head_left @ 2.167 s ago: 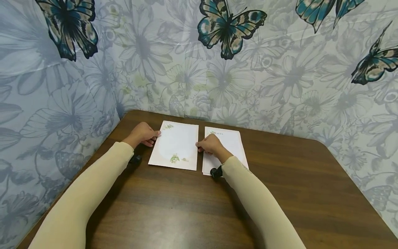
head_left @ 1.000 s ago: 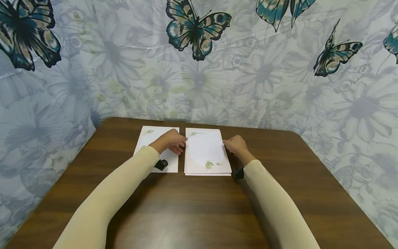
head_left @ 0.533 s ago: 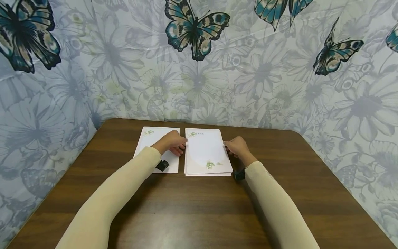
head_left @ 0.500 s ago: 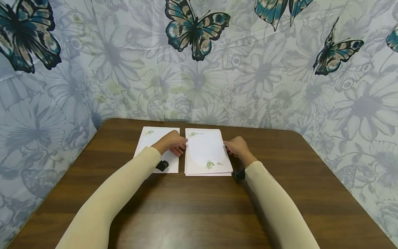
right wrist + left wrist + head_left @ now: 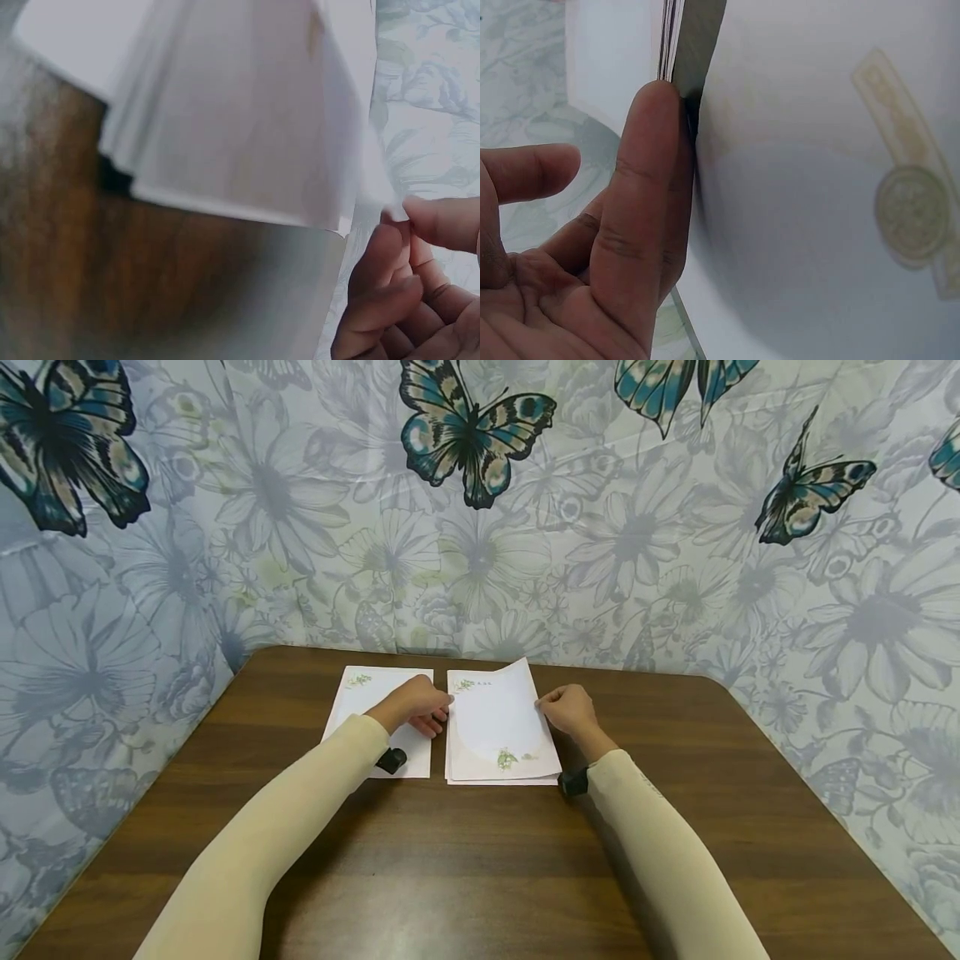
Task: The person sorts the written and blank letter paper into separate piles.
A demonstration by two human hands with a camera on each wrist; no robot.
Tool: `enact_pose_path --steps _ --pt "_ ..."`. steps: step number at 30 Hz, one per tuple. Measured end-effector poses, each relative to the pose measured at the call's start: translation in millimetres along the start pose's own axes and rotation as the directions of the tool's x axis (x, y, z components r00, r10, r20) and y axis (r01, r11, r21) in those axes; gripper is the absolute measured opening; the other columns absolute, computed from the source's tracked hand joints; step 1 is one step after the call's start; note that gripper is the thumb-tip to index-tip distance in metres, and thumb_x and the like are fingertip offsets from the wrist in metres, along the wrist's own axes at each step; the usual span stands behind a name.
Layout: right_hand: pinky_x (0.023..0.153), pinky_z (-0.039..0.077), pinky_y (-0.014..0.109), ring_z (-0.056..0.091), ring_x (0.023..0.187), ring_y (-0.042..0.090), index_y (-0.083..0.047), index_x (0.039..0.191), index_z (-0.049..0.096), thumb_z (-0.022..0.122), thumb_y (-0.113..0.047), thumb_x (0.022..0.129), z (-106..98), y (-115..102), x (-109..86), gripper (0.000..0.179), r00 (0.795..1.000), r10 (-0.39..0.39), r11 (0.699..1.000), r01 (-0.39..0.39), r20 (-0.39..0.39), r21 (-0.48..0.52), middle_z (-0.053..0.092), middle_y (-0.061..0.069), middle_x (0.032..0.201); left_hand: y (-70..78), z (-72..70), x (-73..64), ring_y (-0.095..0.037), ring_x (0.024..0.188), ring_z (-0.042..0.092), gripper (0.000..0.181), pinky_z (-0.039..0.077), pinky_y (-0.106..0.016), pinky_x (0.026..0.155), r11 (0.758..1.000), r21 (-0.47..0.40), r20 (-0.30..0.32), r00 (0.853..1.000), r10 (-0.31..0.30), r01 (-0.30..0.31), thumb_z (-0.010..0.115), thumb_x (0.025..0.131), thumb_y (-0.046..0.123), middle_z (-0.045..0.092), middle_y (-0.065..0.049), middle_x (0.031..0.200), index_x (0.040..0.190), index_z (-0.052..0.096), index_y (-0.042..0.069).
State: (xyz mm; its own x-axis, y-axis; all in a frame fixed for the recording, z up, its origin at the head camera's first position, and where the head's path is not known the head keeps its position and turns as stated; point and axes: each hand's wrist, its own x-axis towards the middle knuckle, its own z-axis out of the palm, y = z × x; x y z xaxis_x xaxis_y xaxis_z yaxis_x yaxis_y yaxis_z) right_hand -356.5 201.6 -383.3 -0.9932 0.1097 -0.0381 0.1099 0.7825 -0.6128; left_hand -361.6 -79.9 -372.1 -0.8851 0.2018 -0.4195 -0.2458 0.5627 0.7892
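We pinch a lifted sheet (image 5: 498,722), right hand (image 5: 572,708); left hand (image 5: 415,699), fingers straight, touches its stack (image 5: 540,780) near the table's (image 5: 420,877) far edge. Risk: sideways pull creases it, or clinging lifts several.

Paper (image 5: 358,695) toward the back of a table (image 5: 450,860), paper pile (image 5: 491,727) just beside it on the right, left hand (image 5: 417,700) at the pile's left edge, right hand (image 5: 572,710) at its right edge, backdrop (image 5: 585,543) behind.

The left hand (image 5: 422,703) partly bars the gap between left paper (image 5: 363,693) and right stack (image 5: 492,724); the near tabletop (image 5: 450,877) offers passage.
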Motion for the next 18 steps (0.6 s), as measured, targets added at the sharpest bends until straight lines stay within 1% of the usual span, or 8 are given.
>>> enact_pose_path --steps 2,5,7,10,12,14,16,18 --pt "0.048 0.039 0.021 0.052 0.068 0.017 -0.006 0.098 0.077 0.060 -0.023 0.093 0.0 0.3 -1.1 0.024 1.000 -0.003 1.000 0.002 0.011 0.024 0.069 0.011 0.098 -0.7 -0.3 0.9 -0.018 0.068 0.070 0.036 0.064 -0.032 0.065 1.000 0.002 -0.008 1.000 0.009 -0.009 0.052 0.101 0.026 0.069 -0.019 0.112 0.111 0.064 -0.006" --pt "0.051 0.044 0.020 0.053 0.070 0.016 -0.003 0.104 0.074 0.062 -0.022 0.096 -2.3 3.2 -2.2 0.025 0.998 0.023 0.991 -0.030 0.053 0.130 0.066 0.011 0.098 -0.9 0.0 4.0 -0.018 0.066 0.070 0.034 0.064 -0.032 0.063 0.999 0.001 -0.052 0.997 0.050 -0.050 0.052 0.101 0.024 0.069 -0.017 0.108 0.109 0.066 -0.006" --pt "0.054 0.048 0.019 0.055 0.070 0.013 -0.001 0.109 0.072 0.063 -0.022 0.097 -4.9 6.5 -2.1 0.026 0.995 0.053 0.974 -0.071 0.090 0.214 0.065 0.009 0.096 -0.3 0.1 6.7 -0.018 0.065 0.070 0.033 0.064 -0.032 0.062 0.996 -0.003 -0.098 0.991 0.088 -0.089 0.053 0.101 0.023 0.068 -0.016 0.104 0.108 0.067 -0.006" --pt "0.055 0.051 0.019 0.058 0.067 0.011 0.001 0.117 0.069 0.063 -0.023 0.098 -9.9 11.8 -1.1 0.031 0.984 0.102 0.934 -0.146 0.147 0.326 0.064 0.006 0.092 1.7 0.4 12.4 -0.020 0.067 0.071 0.032 0.064 -0.033 0.061 0.990 -0.016 -0.166 0.977 0.135 -0.140 0.054 0.101 0.023 0.067 -0.016 0.100 0.107 0.068 -0.005" --pt "0.055 0.051 0.020 0.059 0.066 0.010 0.000 0.121 0.067 0.063 -0.025 0.098 -13.9 14.7 -0.6 0.034 0.977 0.124 0.915 -0.180 0.171 0.362 0.065 0.003 0.090 3.6 1.2 16.5 -0.022 0.071 0.071 0.033 0.064 -0.033 0.061 0.987 -0.031 -0.196 0.970 0.146 -0.155 0.054 0.100 0.024 0.067 -0.017 0.101 0.107 0.068 -0.005" --pt "0.055 0.050 0.021 0.059 0.065 0.010 0.000 0.124 0.066 0.062 -0.026 0.098 -18.8 18.8 -0.7 0.036 0.972 0.145 0.899 -0.206 0.183 0.386 0.065 0.002 0.087 6.3 3.7 21.1 -0.023 0.076 0.071 0.034 0.064 -0.032 0.062 0.986 -0.056 -0.212 0.966 0.145 -0.160 0.055 0.100 0.027 0.066 -0.018 0.105 0.107 0.067 -0.004" --pt "0.055 0.051 0.021 0.059 0.065 0.009 -0.001 0.126 0.064 0.062 -0.028 0.098 -23.7 22.8 -0.8 0.039 0.970 0.154 0.892 -0.218 0.188 0.397 0.065 0.000 0.086 8.7 6.9 24.6 -0.022 0.079 0.070 0.036 0.064 -0.031 0.062 0.982 -0.098 -0.214 0.967 0.135 -0.159 0.056 0.099 0.028 0.065 -0.018 0.110 0.110 0.066 -0.005" --pt "0.055 0.051 0.021 0.059 0.064 0.009 -0.002 0.127 0.064 0.062 -0.028 0.098 -28.2 27.0 -0.8 0.039 0.969 0.164 0.887 -0.227 0.186 0.402 0.065 0.000 0.085 11.0 10.6 26.3 -0.020 0.078 0.068 0.038 0.064 -0.031 0.064 0.975 -0.159 -0.194 0.973 0.123 -0.155 0.057 0.100 0.028 0.064 -0.019 0.116 0.115 0.064 -0.006"
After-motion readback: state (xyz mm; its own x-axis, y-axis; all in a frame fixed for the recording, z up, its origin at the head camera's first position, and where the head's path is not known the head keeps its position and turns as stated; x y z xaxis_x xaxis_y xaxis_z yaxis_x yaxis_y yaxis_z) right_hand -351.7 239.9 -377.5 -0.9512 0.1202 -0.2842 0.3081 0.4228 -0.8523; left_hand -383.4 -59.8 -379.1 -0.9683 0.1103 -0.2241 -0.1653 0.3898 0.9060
